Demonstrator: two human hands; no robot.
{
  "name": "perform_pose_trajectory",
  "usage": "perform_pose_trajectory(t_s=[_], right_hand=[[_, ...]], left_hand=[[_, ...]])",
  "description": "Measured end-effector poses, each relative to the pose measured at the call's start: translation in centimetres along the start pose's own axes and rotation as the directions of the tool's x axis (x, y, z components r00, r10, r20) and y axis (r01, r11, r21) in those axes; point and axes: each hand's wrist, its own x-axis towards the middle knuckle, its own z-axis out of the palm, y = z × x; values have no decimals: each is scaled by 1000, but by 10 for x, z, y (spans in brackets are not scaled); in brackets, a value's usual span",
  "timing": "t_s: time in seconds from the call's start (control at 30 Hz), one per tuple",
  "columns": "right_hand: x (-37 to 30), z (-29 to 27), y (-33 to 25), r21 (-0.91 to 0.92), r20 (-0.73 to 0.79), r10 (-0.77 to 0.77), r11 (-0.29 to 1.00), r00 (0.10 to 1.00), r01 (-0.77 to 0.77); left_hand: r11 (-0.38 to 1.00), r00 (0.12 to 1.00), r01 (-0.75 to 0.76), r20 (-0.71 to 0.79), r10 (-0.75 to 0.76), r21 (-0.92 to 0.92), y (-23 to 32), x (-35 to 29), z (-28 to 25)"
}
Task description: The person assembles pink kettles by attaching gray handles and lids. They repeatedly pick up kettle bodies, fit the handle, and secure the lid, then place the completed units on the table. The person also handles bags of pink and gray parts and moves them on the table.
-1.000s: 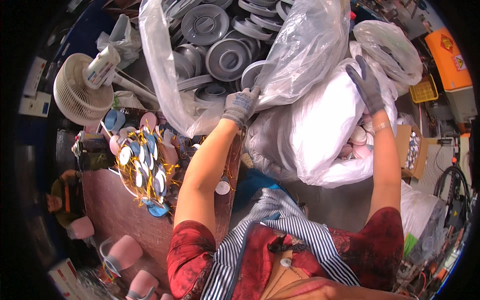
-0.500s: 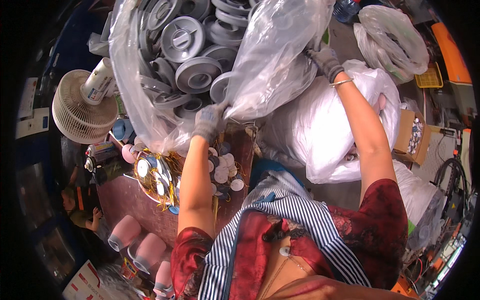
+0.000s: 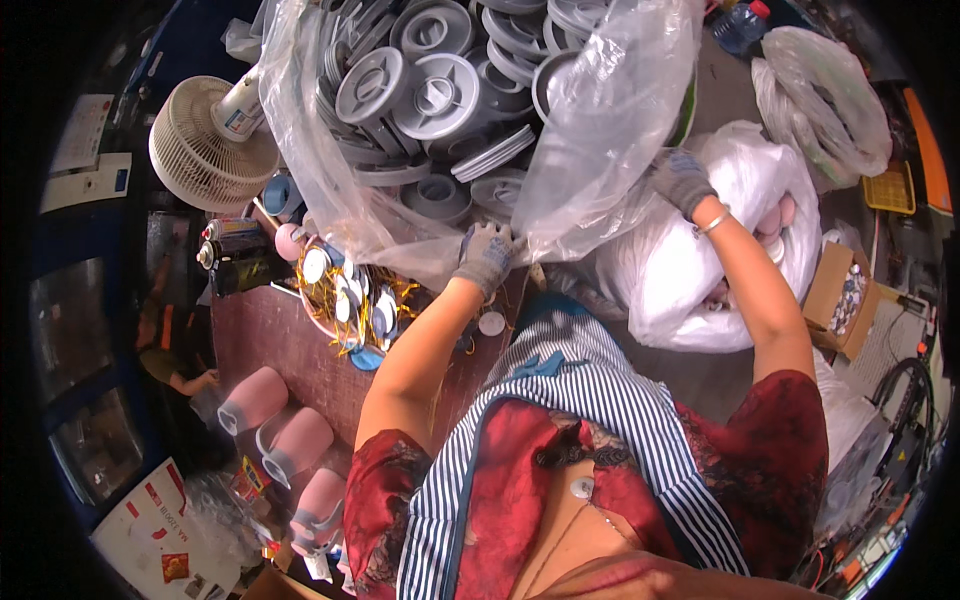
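Note:
A large clear plastic bag (image 3: 610, 120) full of round grey plastic lids (image 3: 436, 95) stands at the top middle, its mouth wide. My left hand (image 3: 487, 255), in a grey work glove, is closed on the near edge of the bag. Further right, my right hand (image 3: 682, 180), gloved too, grips the bag's right side, with its fingertips partly hidden. Just left of my left forearm sits a round basket (image 3: 318, 322) of white and blue discs and gold ties. A white plastic bag (image 3: 665, 290) with pink parts inside lies below my right hand.
On the brown table (image 3: 265, 335) lie several pink cup-like parts (image 3: 255, 400). A fan (image 3: 205, 145) and spray cans (image 3: 222, 230) stand at the left. An open cardboard box (image 3: 835, 290) is at right, a folded plastic bag (image 3: 830, 100) behind. Another person's arm (image 3: 195, 381) shows far left.
Both hands have shifted right and slightly down in the picture, with the bag's edge drawn along. The lids lie in different positions, and the view itself has moved.

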Motion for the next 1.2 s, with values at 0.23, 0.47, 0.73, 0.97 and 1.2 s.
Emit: perform_pose_trajectory(t_s=[0.23,0.47,0.73,0.97,1.2], right_hand=[[-42,-29,-41,126,-73,229,967,971,-219],[-178,2,42,434,-553,534,840,640,-326],[-140,84,-42,591,-81,338,774,938,-228],[-277,27,70,562,-633,638,768,438,-307],[-290,119,250,949,-5,966,85,257,-303]], left_hand=[[988,921,142,-359,-152,-54,36,-36,-5],[944,750,63,-609,-260,-324,96,-131,-12],[563,717,-485,-673,-183,-670,162,-102,-61],[588,707,-448,-670,-228,-673,213,47,-113],[762,932,211,-108,-345,-612,213,160,-157]])
